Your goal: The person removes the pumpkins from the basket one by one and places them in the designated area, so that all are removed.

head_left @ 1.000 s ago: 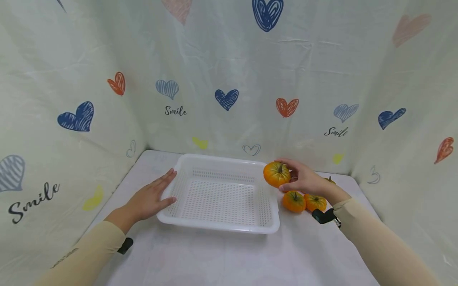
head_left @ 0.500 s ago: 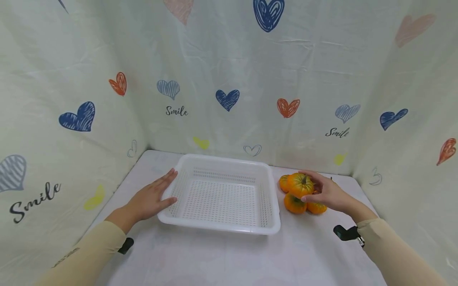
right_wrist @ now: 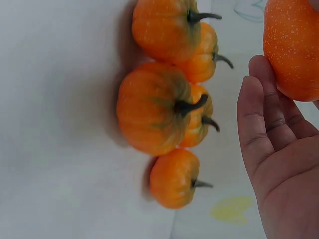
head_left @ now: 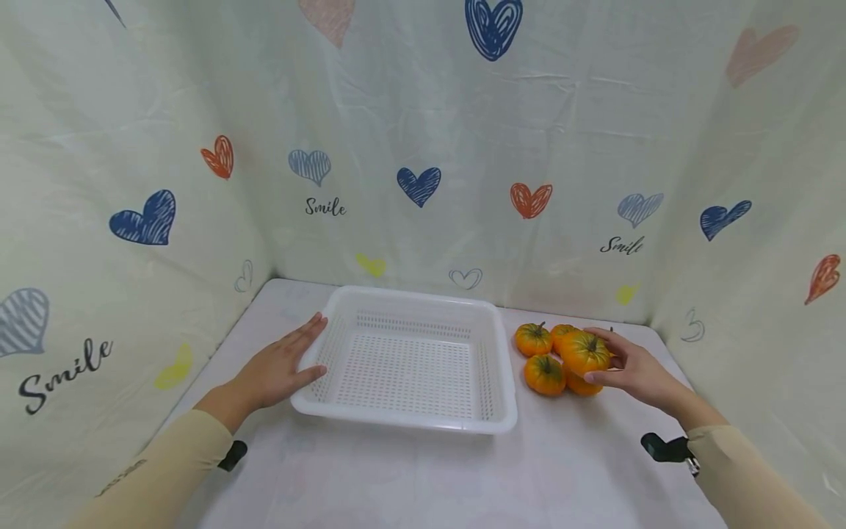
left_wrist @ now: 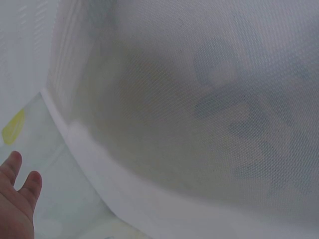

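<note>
My right hand (head_left: 637, 371) holds a small orange pumpkin (head_left: 584, 353) between thumb and fingers, raised over the other pumpkins. In the right wrist view, this held pumpkin (right_wrist: 294, 55) shows at the upper right, partly cut off, with the fingers (right_wrist: 255, 112) against its side. Several more pumpkins with dark stems sit grouped on the table, among them a front pumpkin (head_left: 545, 375) and a back-left pumpkin (head_left: 532, 339). My left hand (head_left: 274, 371) rests with straight fingers on the left rim of a white perforated plastic basket (head_left: 410, 425). In the left wrist view, fingertips (left_wrist: 32, 184) show at the lower left.
The basket stands just left of the pumpkins, nothing inside it. A pale cloth covers the table (head_left: 396, 485). Around the back and sides hangs a white curtain (head_left: 463, 117) printed with hearts and "Smile".
My right hand has carried the pumpkin rightward, from beside the basket's right rim to above the right side of the pumpkin group. The left hand and basket have stayed put.
</note>
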`<control>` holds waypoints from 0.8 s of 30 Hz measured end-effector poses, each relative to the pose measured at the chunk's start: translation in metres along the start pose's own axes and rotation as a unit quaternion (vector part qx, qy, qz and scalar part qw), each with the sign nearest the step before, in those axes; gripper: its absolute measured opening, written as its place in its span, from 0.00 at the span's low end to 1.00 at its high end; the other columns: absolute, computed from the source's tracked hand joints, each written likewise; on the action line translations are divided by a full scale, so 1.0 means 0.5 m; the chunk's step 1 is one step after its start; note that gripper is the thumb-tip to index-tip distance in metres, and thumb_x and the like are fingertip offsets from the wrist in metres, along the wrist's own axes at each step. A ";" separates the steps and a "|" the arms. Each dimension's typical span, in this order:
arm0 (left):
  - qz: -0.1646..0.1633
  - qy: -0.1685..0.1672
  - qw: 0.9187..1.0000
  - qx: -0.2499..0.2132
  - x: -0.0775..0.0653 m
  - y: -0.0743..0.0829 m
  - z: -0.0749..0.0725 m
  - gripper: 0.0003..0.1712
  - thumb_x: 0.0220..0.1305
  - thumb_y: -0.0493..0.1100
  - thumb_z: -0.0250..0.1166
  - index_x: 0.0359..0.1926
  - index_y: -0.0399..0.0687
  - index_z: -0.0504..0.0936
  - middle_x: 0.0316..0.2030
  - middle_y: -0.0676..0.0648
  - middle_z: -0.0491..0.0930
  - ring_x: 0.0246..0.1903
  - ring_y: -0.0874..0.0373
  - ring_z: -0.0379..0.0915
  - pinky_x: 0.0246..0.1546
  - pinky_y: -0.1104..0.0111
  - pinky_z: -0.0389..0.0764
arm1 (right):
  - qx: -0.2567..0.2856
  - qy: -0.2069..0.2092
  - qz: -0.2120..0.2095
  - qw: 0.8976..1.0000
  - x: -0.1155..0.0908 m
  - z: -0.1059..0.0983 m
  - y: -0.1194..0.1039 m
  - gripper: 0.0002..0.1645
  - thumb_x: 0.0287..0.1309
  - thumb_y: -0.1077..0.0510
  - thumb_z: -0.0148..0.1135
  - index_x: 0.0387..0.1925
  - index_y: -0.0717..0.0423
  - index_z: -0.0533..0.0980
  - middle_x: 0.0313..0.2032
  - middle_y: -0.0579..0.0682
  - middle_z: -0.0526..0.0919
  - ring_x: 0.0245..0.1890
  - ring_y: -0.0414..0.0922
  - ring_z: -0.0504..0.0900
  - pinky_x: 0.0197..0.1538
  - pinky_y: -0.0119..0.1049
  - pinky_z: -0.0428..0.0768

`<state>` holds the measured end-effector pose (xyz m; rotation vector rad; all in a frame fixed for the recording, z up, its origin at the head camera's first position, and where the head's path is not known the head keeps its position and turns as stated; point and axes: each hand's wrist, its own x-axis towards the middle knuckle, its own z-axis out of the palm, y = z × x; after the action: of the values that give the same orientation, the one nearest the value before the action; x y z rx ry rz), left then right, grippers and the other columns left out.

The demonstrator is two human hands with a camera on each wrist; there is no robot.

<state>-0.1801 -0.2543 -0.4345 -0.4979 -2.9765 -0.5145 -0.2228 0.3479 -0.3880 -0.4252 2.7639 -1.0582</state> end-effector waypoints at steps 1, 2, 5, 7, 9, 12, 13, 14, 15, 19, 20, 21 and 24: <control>-0.001 -0.002 1.000 0.001 0.000 -0.001 0.001 0.48 0.69 0.58 0.59 0.79 0.43 0.49 0.78 0.42 0.47 0.73 0.40 0.50 0.67 0.41 0.60 | -0.002 0.002 0.004 1.000 -0.004 -0.003 0.005 0.51 0.58 0.45 0.71 0.75 0.54 0.56 0.67 0.66 0.64 0.57 0.63 0.73 0.51 0.45 0.83; -0.002 -0.002 1.000 0.000 0.001 -0.001 0.001 0.48 0.69 0.58 0.59 0.79 0.43 0.49 0.78 0.42 0.47 0.73 0.40 0.50 0.66 0.41 0.60 | -0.004 0.006 0.009 1.000 -0.008 -0.006 0.010 0.51 0.59 0.45 0.71 0.75 0.54 0.56 0.67 0.66 0.63 0.57 0.63 0.73 0.51 0.46 0.83; -0.002 -0.002 1.000 -0.001 0.001 -0.002 0.002 0.48 0.69 0.58 0.59 0.79 0.43 0.49 0.78 0.42 0.47 0.73 0.40 0.50 0.66 0.41 0.60 | -0.008 0.014 0.024 1.000 -0.019 -0.015 0.024 0.52 0.59 0.44 0.70 0.76 0.55 0.55 0.68 0.68 0.61 0.58 0.66 0.73 0.51 0.49 0.83; -0.002 -0.002 1.000 -0.002 0.001 -0.002 0.002 0.48 0.69 0.58 0.59 0.79 0.43 0.49 0.78 0.42 0.47 0.73 0.40 0.50 0.66 0.41 0.60 | -0.006 0.016 0.029 0.999 -0.025 -0.020 0.033 0.52 0.60 0.45 0.70 0.76 0.56 0.54 0.68 0.69 0.60 0.58 0.68 0.72 0.51 0.52 0.82; 0.001 0.000 1.000 -0.002 0.002 -0.002 0.002 0.48 0.69 0.58 0.59 0.79 0.43 0.49 0.78 0.42 0.47 0.73 0.40 0.51 0.66 0.41 0.61 | -0.003 0.018 0.034 0.999 -0.029 -0.025 0.043 0.52 0.60 0.46 0.69 0.76 0.57 0.53 0.68 0.70 0.60 0.58 0.69 0.71 0.51 0.51 0.83; 0.002 0.000 1.000 -0.001 0.002 -0.002 0.002 0.48 0.69 0.58 0.59 0.79 0.43 0.49 0.78 0.42 0.47 0.73 0.40 0.51 0.66 0.41 0.61 | 0.005 0.020 0.036 0.999 -0.033 -0.031 0.057 0.51 0.61 0.47 0.69 0.77 0.56 0.53 0.68 0.69 0.60 0.58 0.69 0.72 0.50 0.48 0.84; 0.003 0.000 1.000 0.001 0.003 -0.003 0.002 0.48 0.69 0.58 0.59 0.79 0.43 0.49 0.78 0.42 0.47 0.73 0.40 0.51 0.66 0.41 0.61 | 0.006 0.021 0.038 0.999 -0.035 -0.032 0.062 0.51 0.62 0.47 0.69 0.77 0.56 0.53 0.67 0.69 0.60 0.58 0.68 0.72 0.50 0.48 0.84; 0.003 0.000 1.000 0.002 0.003 -0.002 0.002 0.48 0.69 0.58 0.59 0.79 0.43 0.49 0.78 0.42 0.47 0.73 0.40 0.51 0.66 0.41 0.61 | 0.006 0.022 0.040 0.999 -0.036 -0.032 0.066 0.51 0.62 0.47 0.68 0.77 0.56 0.52 0.67 0.69 0.60 0.58 0.68 0.72 0.50 0.49 0.84; 0.004 0.000 1.000 0.003 0.002 -0.002 0.002 0.48 0.69 0.58 0.59 0.79 0.42 0.49 0.78 0.42 0.47 0.73 0.40 0.51 0.66 0.41 0.61 | 0.007 0.022 0.043 0.999 -0.037 -0.033 0.070 0.51 0.62 0.47 0.68 0.77 0.56 0.52 0.67 0.69 0.60 0.58 0.68 0.71 0.50 0.51 0.83; 0.006 0.005 1.000 0.004 0.001 -0.002 0.002 0.48 0.68 0.58 0.59 0.78 0.42 0.50 0.77 0.41 0.48 0.72 0.39 0.52 0.66 0.41 0.62 | 0.008 0.023 0.059 0.998 -0.042 -0.035 0.084 0.52 0.62 0.45 0.67 0.77 0.56 0.50 0.68 0.70 0.59 0.58 0.70 0.70 0.52 0.58 0.80; 0.006 0.006 1.000 0.004 0.000 -0.001 0.003 0.47 0.68 0.58 0.59 0.78 0.42 0.50 0.77 0.41 0.48 0.72 0.39 0.52 0.66 0.41 0.62 | 0.008 0.023 0.063 0.998 -0.043 -0.035 0.087 0.53 0.62 0.44 0.67 0.77 0.56 0.50 0.68 0.70 0.59 0.58 0.70 0.70 0.53 0.59 0.80; 0.006 0.007 1.000 0.005 0.000 -0.002 0.003 0.47 0.68 0.58 0.59 0.78 0.42 0.50 0.77 0.41 0.48 0.72 0.39 0.52 0.66 0.41 0.62 | 0.009 0.023 0.066 0.997 -0.044 -0.035 0.091 0.53 0.62 0.44 0.67 0.78 0.56 0.50 0.68 0.71 0.59 0.59 0.70 0.69 0.53 0.60 0.79; 0.006 0.006 1.000 0.006 0.002 -0.003 0.005 0.48 0.68 0.58 0.59 0.78 0.42 0.50 0.77 0.41 0.48 0.72 0.40 0.51 0.66 0.41 0.61 | 0.011 0.026 0.075 0.997 -0.046 -0.037 0.101 0.54 0.62 0.43 0.67 0.77 0.56 0.50 0.67 0.71 0.60 0.59 0.70 0.69 0.53 0.61 0.79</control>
<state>-0.1814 -0.2544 -0.4372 -0.5088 -2.9623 -0.4969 -0.2158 0.4027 -0.4076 -0.1855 2.7742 -1.0758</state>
